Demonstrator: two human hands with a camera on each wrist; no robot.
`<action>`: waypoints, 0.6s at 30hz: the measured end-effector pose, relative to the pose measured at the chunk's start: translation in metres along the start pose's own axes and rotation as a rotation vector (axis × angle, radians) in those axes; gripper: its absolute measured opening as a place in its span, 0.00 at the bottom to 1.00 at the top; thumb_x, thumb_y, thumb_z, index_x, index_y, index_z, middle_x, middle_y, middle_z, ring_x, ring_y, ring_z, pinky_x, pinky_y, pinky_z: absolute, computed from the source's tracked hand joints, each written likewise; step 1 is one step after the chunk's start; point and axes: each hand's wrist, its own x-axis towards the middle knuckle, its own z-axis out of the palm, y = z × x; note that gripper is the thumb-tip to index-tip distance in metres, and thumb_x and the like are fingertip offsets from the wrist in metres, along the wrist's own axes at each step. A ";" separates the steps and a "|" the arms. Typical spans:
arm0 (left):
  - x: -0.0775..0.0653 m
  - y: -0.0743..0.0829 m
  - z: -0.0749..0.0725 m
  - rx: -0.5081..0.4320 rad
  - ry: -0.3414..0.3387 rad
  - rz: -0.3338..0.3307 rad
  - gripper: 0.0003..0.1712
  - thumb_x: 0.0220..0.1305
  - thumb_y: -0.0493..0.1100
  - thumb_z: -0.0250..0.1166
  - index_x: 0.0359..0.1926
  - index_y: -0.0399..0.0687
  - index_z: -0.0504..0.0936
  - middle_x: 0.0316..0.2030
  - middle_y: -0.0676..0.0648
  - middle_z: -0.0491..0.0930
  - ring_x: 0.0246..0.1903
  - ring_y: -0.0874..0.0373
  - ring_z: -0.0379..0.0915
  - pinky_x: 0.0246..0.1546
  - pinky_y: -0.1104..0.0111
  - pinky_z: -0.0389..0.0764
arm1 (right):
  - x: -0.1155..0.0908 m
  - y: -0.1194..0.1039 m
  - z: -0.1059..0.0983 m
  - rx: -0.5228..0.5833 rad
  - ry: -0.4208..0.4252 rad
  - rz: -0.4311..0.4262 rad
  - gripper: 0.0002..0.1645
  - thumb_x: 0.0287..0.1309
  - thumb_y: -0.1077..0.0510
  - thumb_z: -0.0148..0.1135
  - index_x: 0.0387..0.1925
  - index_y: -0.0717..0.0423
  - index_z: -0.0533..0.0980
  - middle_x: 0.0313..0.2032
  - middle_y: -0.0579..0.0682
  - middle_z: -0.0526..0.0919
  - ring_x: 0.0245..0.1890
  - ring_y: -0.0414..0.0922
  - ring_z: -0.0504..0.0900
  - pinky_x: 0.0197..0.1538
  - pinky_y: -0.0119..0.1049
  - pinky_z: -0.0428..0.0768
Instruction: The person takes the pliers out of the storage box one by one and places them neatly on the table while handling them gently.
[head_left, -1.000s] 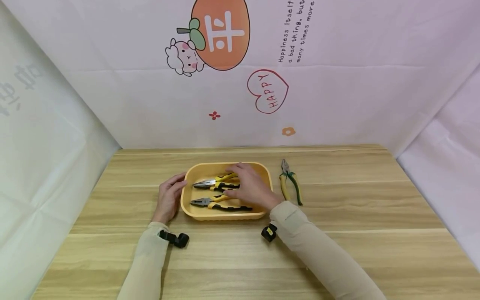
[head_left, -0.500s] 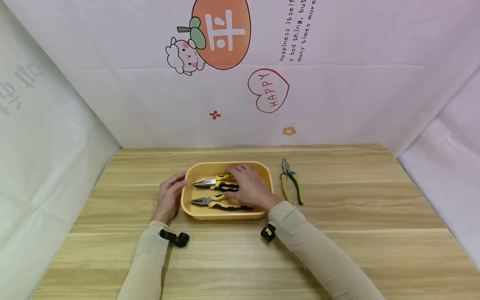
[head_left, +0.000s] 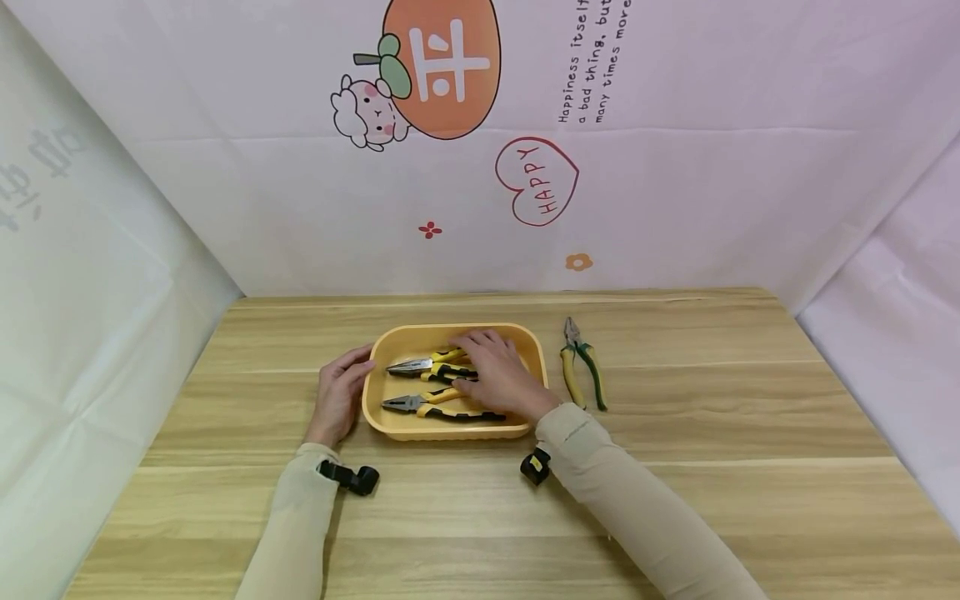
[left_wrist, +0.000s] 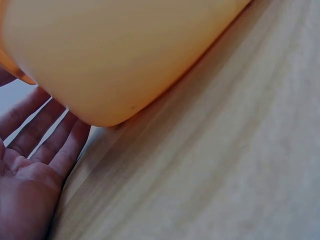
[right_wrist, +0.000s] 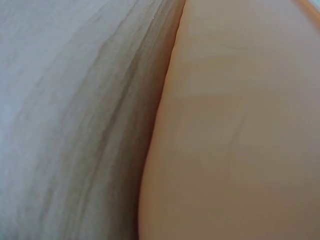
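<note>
Tabletop (head_left: 712,492) ran well past the tray (head_left: 450,434) on L & R, w/ more wood betw. tray and me; tray sat nr the back edge, where the white backdrop (head_left: 675,208) rose.

Long-nose pliers (head_left: 429,364) lay in the tray's rear half, jaws pointing L, handle ends hidden under my R hand (head_left: 504,373). That hand came in over the R part of the tray, thumb apart from fingers, across the handles; couldn't tell if it pinched them, as R wrist view got only tray wall + wood. L hand (head_left: 339,396) was at the tray's L end, fingers slightly spread vs. outer wall, thumb at rim.

Combo pliers (head_left: 422,408) lay in the front half, jaws also L, betw. long-nose pliers & front wall. Green pliers (head_left: 575,343) lay outside, just R of tray, handles apart, jaws toward backdrop; tray's R wall stood betw. them and the long-nose pliers.
</note>
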 end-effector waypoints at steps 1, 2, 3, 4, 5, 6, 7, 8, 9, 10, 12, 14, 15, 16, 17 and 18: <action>0.000 0.000 0.000 0.001 0.001 -0.001 0.24 0.71 0.29 0.57 0.64 0.19 0.70 0.46 0.52 0.84 0.49 0.59 0.81 0.51 0.69 0.83 | 0.000 0.000 0.000 0.003 0.003 -0.003 0.36 0.64 0.53 0.70 0.71 0.52 0.69 0.68 0.53 0.71 0.70 0.56 0.63 0.70 0.69 0.57; 0.000 0.000 0.000 0.002 0.003 -0.001 0.24 0.71 0.29 0.57 0.64 0.19 0.70 0.46 0.52 0.84 0.49 0.59 0.81 0.51 0.69 0.83 | 0.000 0.000 0.000 0.003 0.007 -0.008 0.35 0.65 0.55 0.69 0.71 0.52 0.69 0.67 0.53 0.71 0.69 0.56 0.64 0.70 0.70 0.57; 0.000 0.000 0.000 0.006 0.002 -0.004 0.24 0.71 0.29 0.57 0.64 0.19 0.70 0.47 0.53 0.84 0.49 0.59 0.81 0.51 0.69 0.83 | 0.000 0.000 0.001 0.003 0.010 -0.012 0.34 0.65 0.56 0.68 0.71 0.52 0.69 0.67 0.53 0.71 0.69 0.56 0.64 0.70 0.70 0.58; 0.000 0.000 -0.001 0.010 0.001 -0.006 0.24 0.71 0.29 0.57 0.64 0.19 0.70 0.47 0.53 0.84 0.49 0.59 0.81 0.51 0.69 0.83 | 0.000 0.001 0.001 0.002 0.013 -0.016 0.34 0.66 0.57 0.68 0.71 0.52 0.70 0.66 0.53 0.72 0.68 0.56 0.64 0.69 0.70 0.58; 0.000 0.000 -0.001 0.013 0.001 -0.008 0.24 0.71 0.30 0.57 0.64 0.19 0.70 0.47 0.53 0.84 0.49 0.59 0.81 0.51 0.69 0.83 | 0.000 0.001 0.001 0.001 0.016 -0.021 0.33 0.66 0.58 0.68 0.70 0.52 0.70 0.66 0.53 0.72 0.68 0.56 0.65 0.69 0.70 0.59; 0.000 0.000 -0.001 0.016 0.002 -0.009 0.24 0.71 0.30 0.57 0.64 0.19 0.70 0.47 0.53 0.84 0.49 0.59 0.81 0.51 0.69 0.83 | 0.000 0.001 0.001 0.000 0.017 -0.024 0.33 0.66 0.59 0.68 0.70 0.52 0.70 0.66 0.53 0.72 0.68 0.56 0.65 0.69 0.70 0.59; 0.000 0.000 -0.001 0.019 0.001 -0.010 0.24 0.71 0.30 0.58 0.64 0.19 0.70 0.47 0.53 0.84 0.49 0.59 0.81 0.51 0.69 0.83 | 0.000 0.001 0.001 0.001 0.020 -0.027 0.33 0.65 0.59 0.68 0.70 0.53 0.70 0.66 0.53 0.72 0.67 0.56 0.66 0.69 0.70 0.59; 0.001 -0.001 -0.001 0.022 -0.001 -0.011 0.24 0.71 0.30 0.58 0.64 0.19 0.70 0.47 0.53 0.84 0.49 0.59 0.81 0.52 0.69 0.82 | 0.000 0.001 0.001 0.002 0.021 -0.030 0.33 0.65 0.59 0.68 0.70 0.53 0.70 0.65 0.53 0.72 0.67 0.56 0.66 0.69 0.70 0.59; 0.001 -0.001 -0.001 0.024 -0.003 -0.011 0.24 0.71 0.30 0.58 0.64 0.19 0.70 0.47 0.53 0.84 0.49 0.59 0.81 0.52 0.69 0.82 | -0.001 0.001 0.001 0.005 0.022 -0.030 0.33 0.65 0.59 0.69 0.70 0.53 0.71 0.65 0.54 0.72 0.67 0.57 0.66 0.69 0.70 0.59; 0.001 -0.001 -0.001 0.023 -0.003 -0.009 0.24 0.71 0.30 0.58 0.64 0.19 0.70 0.47 0.53 0.84 0.49 0.59 0.81 0.52 0.69 0.82 | -0.001 0.001 0.001 0.007 0.023 -0.030 0.33 0.64 0.59 0.69 0.70 0.53 0.71 0.66 0.54 0.72 0.67 0.57 0.66 0.69 0.70 0.59; 0.000 0.000 -0.001 0.020 -0.002 -0.006 0.24 0.71 0.30 0.58 0.64 0.20 0.70 0.47 0.52 0.84 0.49 0.59 0.81 0.52 0.69 0.83 | -0.001 0.000 0.001 0.016 0.022 -0.024 0.34 0.64 0.59 0.69 0.69 0.53 0.71 0.66 0.54 0.71 0.67 0.57 0.66 0.69 0.70 0.59; 0.000 0.000 -0.001 0.015 -0.002 -0.004 0.24 0.71 0.30 0.57 0.64 0.19 0.70 0.47 0.52 0.84 0.48 0.59 0.82 0.51 0.69 0.83 | -0.001 0.000 0.001 0.023 0.018 -0.013 0.34 0.64 0.58 0.70 0.70 0.53 0.70 0.66 0.54 0.71 0.67 0.57 0.66 0.69 0.69 0.59; 0.000 0.000 -0.001 0.012 -0.001 -0.002 0.24 0.71 0.29 0.57 0.64 0.19 0.70 0.47 0.51 0.84 0.48 0.59 0.82 0.51 0.69 0.83 | -0.001 0.000 0.001 0.026 0.015 -0.007 0.34 0.64 0.58 0.70 0.70 0.53 0.70 0.66 0.54 0.71 0.67 0.57 0.66 0.69 0.69 0.59; 0.000 0.000 0.000 0.007 0.001 0.000 0.24 0.71 0.29 0.57 0.64 0.19 0.70 0.47 0.51 0.84 0.47 0.59 0.82 0.50 0.68 0.83 | -0.001 -0.001 0.000 0.027 0.012 -0.001 0.35 0.64 0.58 0.70 0.70 0.53 0.70 0.66 0.54 0.71 0.67 0.57 0.66 0.70 0.68 0.60; 0.000 0.000 0.000 0.005 0.002 0.001 0.24 0.71 0.29 0.57 0.64 0.19 0.70 0.47 0.51 0.84 0.47 0.59 0.82 0.50 0.68 0.83 | -0.001 -0.001 0.000 0.029 0.009 0.005 0.35 0.64 0.57 0.70 0.70 0.53 0.70 0.66 0.54 0.71 0.67 0.57 0.66 0.70 0.68 0.60; 0.000 0.000 0.000 0.003 0.002 0.002 0.24 0.71 0.29 0.57 0.64 0.19 0.70 0.46 0.51 0.84 0.47 0.59 0.82 0.50 0.68 0.83 | -0.001 -0.001 0.000 0.028 0.007 0.010 0.35 0.64 0.57 0.70 0.70 0.53 0.70 0.66 0.55 0.71 0.66 0.57 0.67 0.70 0.67 0.61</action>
